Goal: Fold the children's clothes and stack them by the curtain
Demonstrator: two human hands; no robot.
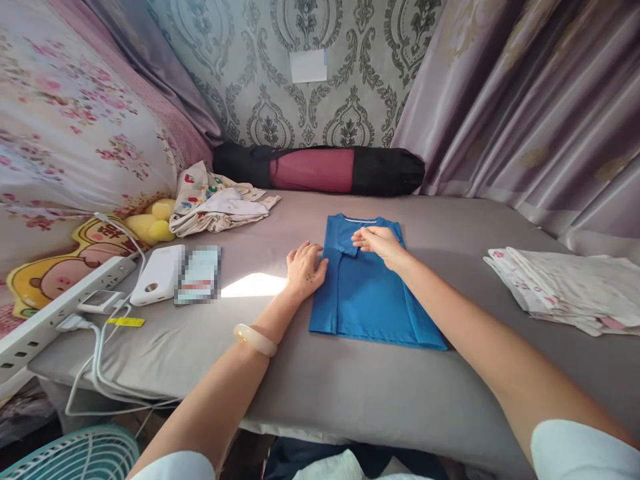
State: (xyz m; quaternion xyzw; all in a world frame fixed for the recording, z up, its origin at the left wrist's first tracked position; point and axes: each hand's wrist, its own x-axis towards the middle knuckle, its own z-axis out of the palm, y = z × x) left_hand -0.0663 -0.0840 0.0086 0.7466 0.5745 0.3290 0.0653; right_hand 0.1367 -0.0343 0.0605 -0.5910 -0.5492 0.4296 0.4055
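A blue shirt [373,300] lies flat on the grey bed sheet with both sides folded inward. Its neckline faces away from me, and a short sleeve [346,241] lies folded over the upper left part. My left hand [304,268] rests palm down beside the shirt's left edge, fingers spread, thumb side touching the fabric. Above the upper middle of the shirt is my right hand [384,245], its fingers curled together close to the sleeve. Whether cloth is pinched between those fingertips is hidden. A pale bangle [255,340] circles my left wrist.
Folded light clothes [565,290] lie at right, a crumpled printed cloth [215,203] at back left. A rolled black and red bag [313,170] lies along the wall. On the left are a power strip [65,313], white power bank [157,275], blurred phone-like object [199,273] and cables.
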